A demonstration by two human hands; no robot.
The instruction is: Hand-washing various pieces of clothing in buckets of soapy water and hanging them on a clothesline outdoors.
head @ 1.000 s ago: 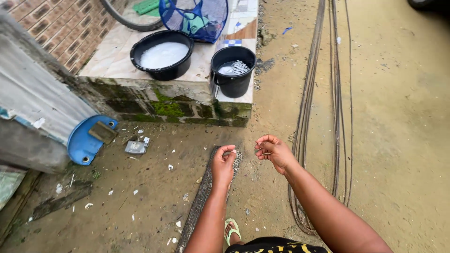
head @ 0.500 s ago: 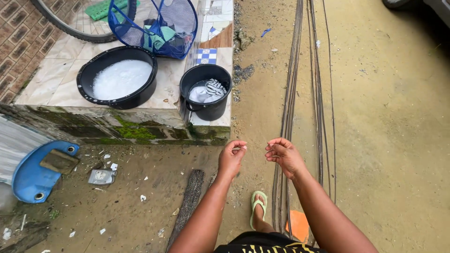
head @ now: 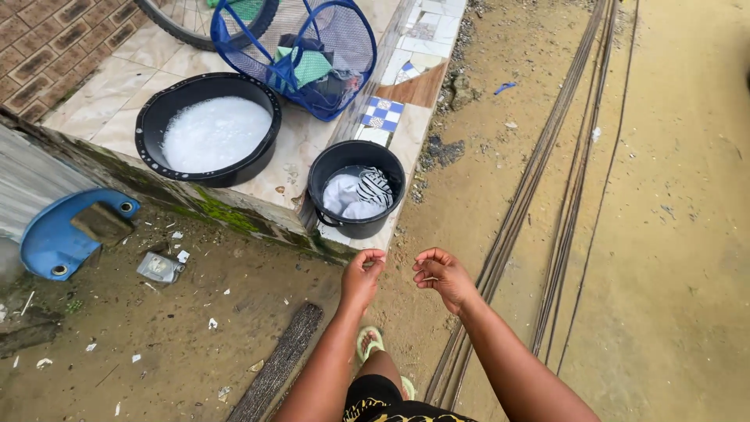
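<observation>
Both hands have come closer to the bucket (head: 357, 190), now at 12 o'clock. Left hand (head: 361, 279) and right hand (head: 443, 275) are loosely curled, holding nothing. A soapy basin (head: 207, 129) sits at 10 o'clock.

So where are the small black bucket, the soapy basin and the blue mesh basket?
small black bucket (head: 384, 223), head view, on its front outer wall.
soapy basin (head: 152, 121), head view, on its left black rim.
blue mesh basket (head: 355, 35), head view, on its right mesh wall.
</observation>
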